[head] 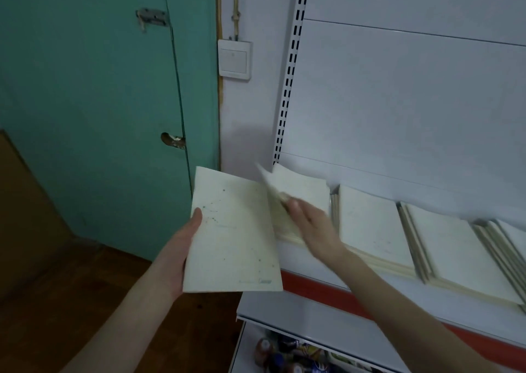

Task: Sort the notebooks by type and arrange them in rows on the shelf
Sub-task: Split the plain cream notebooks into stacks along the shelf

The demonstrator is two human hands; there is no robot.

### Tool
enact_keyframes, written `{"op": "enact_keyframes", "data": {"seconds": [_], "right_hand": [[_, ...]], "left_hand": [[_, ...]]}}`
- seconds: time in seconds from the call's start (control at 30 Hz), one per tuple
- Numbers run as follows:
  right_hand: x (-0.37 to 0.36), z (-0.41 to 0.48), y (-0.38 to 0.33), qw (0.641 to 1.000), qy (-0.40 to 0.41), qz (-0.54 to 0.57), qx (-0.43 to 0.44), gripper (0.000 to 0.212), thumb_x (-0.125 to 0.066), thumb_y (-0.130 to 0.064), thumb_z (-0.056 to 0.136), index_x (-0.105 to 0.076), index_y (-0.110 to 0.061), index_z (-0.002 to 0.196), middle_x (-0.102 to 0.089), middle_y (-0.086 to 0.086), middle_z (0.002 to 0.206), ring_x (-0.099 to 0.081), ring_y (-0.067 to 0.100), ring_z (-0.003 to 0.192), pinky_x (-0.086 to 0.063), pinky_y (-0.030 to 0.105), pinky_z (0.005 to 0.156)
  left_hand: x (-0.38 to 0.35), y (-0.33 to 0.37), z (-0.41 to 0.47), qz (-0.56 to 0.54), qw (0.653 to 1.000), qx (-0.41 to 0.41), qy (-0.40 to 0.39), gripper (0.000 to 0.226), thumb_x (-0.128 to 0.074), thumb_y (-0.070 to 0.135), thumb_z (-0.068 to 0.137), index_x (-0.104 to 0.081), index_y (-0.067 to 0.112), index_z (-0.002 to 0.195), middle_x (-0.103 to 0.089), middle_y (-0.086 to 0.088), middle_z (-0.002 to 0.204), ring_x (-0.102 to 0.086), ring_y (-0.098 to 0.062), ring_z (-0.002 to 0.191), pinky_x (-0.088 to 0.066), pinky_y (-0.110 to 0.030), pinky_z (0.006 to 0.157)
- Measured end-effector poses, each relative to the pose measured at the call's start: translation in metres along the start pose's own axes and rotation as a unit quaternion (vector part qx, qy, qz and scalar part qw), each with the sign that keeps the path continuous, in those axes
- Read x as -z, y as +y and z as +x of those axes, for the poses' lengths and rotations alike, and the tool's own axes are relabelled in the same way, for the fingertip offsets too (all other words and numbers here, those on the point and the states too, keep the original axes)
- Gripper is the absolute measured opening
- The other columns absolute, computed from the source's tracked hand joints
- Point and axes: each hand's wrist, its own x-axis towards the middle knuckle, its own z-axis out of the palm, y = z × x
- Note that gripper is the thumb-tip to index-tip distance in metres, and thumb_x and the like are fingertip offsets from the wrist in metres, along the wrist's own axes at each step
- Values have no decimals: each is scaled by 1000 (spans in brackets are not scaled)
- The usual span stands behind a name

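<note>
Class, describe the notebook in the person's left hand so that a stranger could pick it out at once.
Find the green door beside the white shelf unit. In front of the gap between them, the left hand holds up one cream notebook. Unlike the stacks lying on the shelf, it is in the air, its cover green-specked.

No text can be read. The near left notebook carries a small bluish printed line at its near right corner, too blurred to make out. Labels on the bottles under the shelf are equally illegible.
</note>
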Motion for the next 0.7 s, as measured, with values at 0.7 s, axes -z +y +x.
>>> {"op": "enact_keyframes", "data": {"seconds": [0.7], "right_hand": [[-21,41,32,943,-119,-310,23,46,-43,-33,97,-42,-10,137,-39,11,144,-36,25,131,-24,26,104]], "left_hand": [[45,-2,-21,-79,994,-8,70,34,-53,24,85,-61,4,111,-68,-21,104,-61,-39,98,-47,-53,86]]}}
